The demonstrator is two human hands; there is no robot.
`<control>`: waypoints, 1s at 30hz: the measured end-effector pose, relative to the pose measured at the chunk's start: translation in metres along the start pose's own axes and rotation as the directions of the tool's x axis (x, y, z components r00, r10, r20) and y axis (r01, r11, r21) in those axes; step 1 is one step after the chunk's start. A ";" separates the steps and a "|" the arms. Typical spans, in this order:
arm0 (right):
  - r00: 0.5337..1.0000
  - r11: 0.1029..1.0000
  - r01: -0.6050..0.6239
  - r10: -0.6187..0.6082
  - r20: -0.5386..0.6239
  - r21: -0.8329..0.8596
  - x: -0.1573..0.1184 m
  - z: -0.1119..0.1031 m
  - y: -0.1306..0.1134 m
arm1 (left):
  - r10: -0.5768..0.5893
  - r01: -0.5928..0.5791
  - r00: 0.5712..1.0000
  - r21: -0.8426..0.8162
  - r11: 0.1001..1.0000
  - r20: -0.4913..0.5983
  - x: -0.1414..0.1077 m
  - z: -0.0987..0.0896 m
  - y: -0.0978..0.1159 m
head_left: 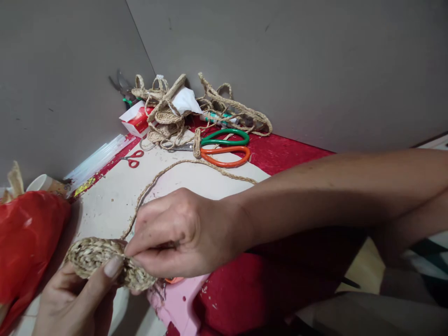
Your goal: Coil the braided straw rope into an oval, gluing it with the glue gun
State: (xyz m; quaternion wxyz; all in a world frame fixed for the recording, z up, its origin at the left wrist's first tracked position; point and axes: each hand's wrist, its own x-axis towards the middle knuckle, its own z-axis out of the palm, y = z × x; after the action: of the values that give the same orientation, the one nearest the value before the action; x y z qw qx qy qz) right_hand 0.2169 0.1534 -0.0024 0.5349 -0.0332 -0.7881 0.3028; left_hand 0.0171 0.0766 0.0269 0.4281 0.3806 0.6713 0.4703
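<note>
My left hand grips a coiled piece of braided straw cord from below, its thumb pressed on the front. The piece shows a round spiral on the left and more coiled braid on the right. My right hand is closed in a pinch against the middle of the coil; whatever its fingertips hold is hidden. From behind the coil a loose length of braided cord curves up and over to the right, passing behind my right forearm.
Large scissors with green and orange handles, small red scissors, a heap of braided cord and a red-white box lie toward the grey wall. A red plastic bag, paper cup and clear sticks are left.
</note>
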 end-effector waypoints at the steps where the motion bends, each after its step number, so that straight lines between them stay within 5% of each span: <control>1: 1.000 0.999 0.022 -0.021 0.021 -0.029 0.000 -0.001 0.001 | -0.007 0.007 1.000 -0.003 1.000 -0.005 0.000 -0.001 0.000; 15: 0.974 0.998 0.046 -0.033 0.223 -0.050 0.000 -0.006 0.005 | -0.125 0.124 0.989 0.025 0.992 0.084 0.000 -0.004 0.003; 24: 0.976 0.995 0.036 -0.014 0.219 -0.096 0.004 -0.010 0.006 | -0.171 0.179 0.980 -0.074 0.981 0.100 0.001 0.001 0.008; 30: 0.960 0.981 0.138 -0.099 0.261 -0.138 0.003 -0.015 0.007 | -0.210 0.229 0.960 -0.086 0.970 0.185 0.001 -0.005 0.002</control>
State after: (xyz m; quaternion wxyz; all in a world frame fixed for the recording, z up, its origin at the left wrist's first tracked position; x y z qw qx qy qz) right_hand 0.2270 0.1674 0.0001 0.4429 0.0118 -0.8716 0.2098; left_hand 0.0118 0.0769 0.0299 0.5546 0.3200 0.6433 0.4197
